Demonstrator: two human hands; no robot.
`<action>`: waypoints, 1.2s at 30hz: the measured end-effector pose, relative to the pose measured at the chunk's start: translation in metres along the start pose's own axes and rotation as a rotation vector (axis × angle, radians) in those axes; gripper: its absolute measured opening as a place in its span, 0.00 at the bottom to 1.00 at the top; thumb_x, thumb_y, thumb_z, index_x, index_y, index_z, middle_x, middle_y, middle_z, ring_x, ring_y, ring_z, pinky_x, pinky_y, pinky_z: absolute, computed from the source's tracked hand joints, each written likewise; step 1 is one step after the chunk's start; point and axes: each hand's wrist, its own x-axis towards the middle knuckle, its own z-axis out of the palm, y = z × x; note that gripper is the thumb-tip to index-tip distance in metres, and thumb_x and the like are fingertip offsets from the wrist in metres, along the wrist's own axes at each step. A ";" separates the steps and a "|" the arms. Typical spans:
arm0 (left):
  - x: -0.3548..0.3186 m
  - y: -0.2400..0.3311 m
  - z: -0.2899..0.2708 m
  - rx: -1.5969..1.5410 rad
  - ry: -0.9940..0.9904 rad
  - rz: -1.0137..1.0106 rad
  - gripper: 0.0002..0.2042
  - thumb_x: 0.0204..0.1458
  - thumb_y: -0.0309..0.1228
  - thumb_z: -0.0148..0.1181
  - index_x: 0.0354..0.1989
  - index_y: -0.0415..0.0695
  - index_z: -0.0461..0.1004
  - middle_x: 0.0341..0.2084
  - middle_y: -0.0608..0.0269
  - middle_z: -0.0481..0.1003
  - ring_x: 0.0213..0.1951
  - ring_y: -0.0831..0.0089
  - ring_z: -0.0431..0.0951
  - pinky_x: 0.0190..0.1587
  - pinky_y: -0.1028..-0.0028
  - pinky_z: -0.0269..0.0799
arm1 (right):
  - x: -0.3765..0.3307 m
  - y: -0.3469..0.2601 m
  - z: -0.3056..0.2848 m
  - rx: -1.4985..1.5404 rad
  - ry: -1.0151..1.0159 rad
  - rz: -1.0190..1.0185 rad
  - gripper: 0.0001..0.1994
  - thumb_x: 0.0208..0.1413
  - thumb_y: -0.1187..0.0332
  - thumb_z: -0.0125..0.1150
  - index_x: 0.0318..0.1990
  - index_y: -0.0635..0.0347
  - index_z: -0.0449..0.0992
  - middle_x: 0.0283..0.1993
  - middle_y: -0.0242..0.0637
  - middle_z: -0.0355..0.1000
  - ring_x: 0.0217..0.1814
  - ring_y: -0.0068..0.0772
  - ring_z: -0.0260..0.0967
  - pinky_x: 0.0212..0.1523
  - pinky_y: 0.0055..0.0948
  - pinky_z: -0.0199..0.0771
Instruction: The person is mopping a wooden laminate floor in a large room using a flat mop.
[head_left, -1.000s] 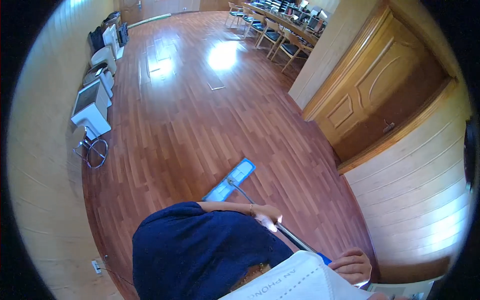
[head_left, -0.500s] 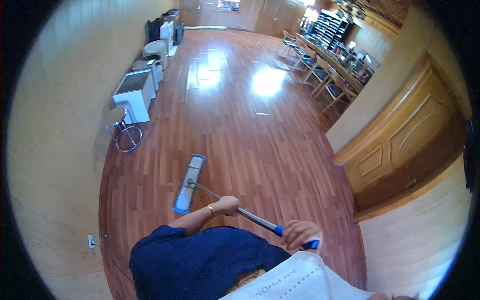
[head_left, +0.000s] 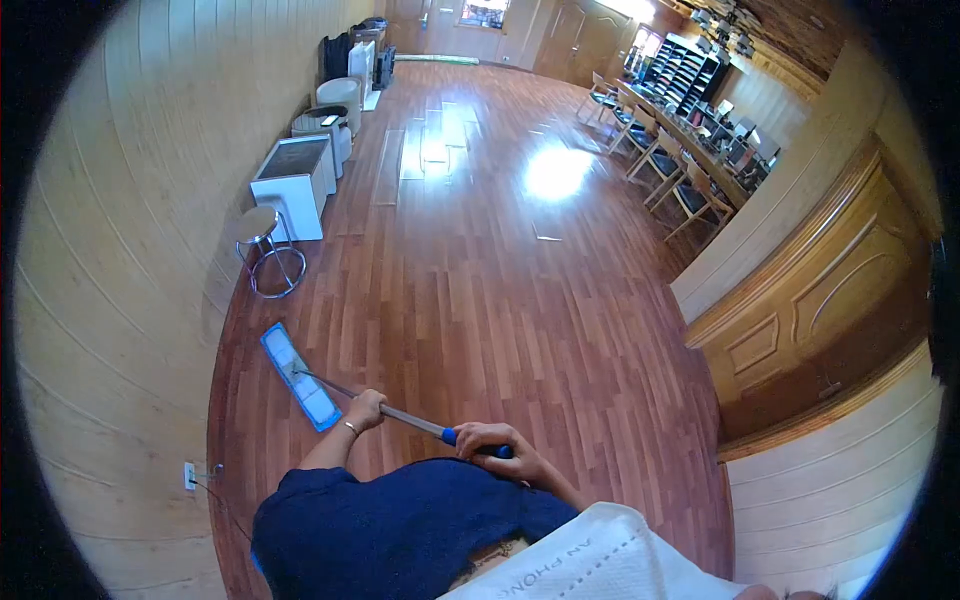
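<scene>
A flat floor mop (head_left: 301, 375) with a blue-edged, pale rectangular head lies against the wood floor at the left. Its metal handle slants from the head down toward my body. My left hand (head_left: 366, 409) wraps round the lower part of the pole, a bracelet on that wrist. Higher up, my right hand (head_left: 486, 444) is closed over the blue grip at the handle's end. Part of the grip is hidden under those fingers.
By the left wall stand a round stool (head_left: 271, 254), a white cabinet (head_left: 293, 190) and several bins. A socket (head_left: 190, 477) with a cord sits low on that wall. On the right are a wooden door (head_left: 815, 305) and chairs (head_left: 697, 200) along a long desk.
The mop head has swung left and turned, now slanting the other way. Both hands have moved left with the handle, the right one farther.
</scene>
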 end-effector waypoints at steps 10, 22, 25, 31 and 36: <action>-0.007 0.044 0.027 -0.044 0.075 0.253 0.05 0.41 0.34 0.59 0.26 0.50 0.78 0.30 0.56 0.77 0.39 0.54 0.76 0.38 0.55 0.74 | -0.054 -0.044 0.033 0.010 0.244 0.094 0.06 0.46 0.76 0.60 0.33 0.65 0.78 0.37 0.39 0.75 0.47 0.36 0.69 0.63 0.42 0.57; -0.053 0.231 0.056 -0.431 -0.204 0.748 0.10 0.41 0.33 0.57 0.16 0.43 0.66 0.17 0.49 0.70 0.25 0.50 0.71 0.28 0.57 0.64 | -0.167 -0.122 0.134 -0.717 0.353 -0.024 0.07 0.40 0.74 0.65 0.31 0.62 0.79 0.26 0.38 0.75 0.30 0.36 0.74 0.46 0.37 0.69; -0.059 0.253 0.084 -0.713 -0.298 0.979 0.10 0.41 0.29 0.57 0.14 0.43 0.63 0.13 0.49 0.61 0.18 0.57 0.61 0.24 0.61 0.56 | -0.154 -0.154 0.170 -0.732 0.393 -0.114 0.11 0.39 0.71 0.68 0.34 0.58 0.80 0.24 0.34 0.74 0.25 0.31 0.72 0.42 0.35 0.71; -0.129 0.323 0.057 -0.721 -0.253 1.112 0.14 0.43 0.29 0.60 0.14 0.43 0.60 0.13 0.50 0.61 0.18 0.59 0.58 0.23 0.63 0.55 | -0.144 -0.167 0.200 -0.823 0.549 -0.483 0.20 0.33 0.64 0.77 0.36 0.59 0.78 0.25 0.32 0.75 0.24 0.34 0.73 0.35 0.33 0.75; -0.170 0.317 0.033 -0.792 -0.311 1.040 0.10 0.41 0.36 0.63 0.29 0.45 0.72 0.25 0.51 0.73 0.33 0.53 0.74 0.35 0.62 0.67 | -0.130 -0.140 0.203 -0.945 0.692 -0.479 0.19 0.33 0.62 0.78 0.33 0.59 0.76 0.24 0.33 0.74 0.26 0.34 0.74 0.29 0.31 0.71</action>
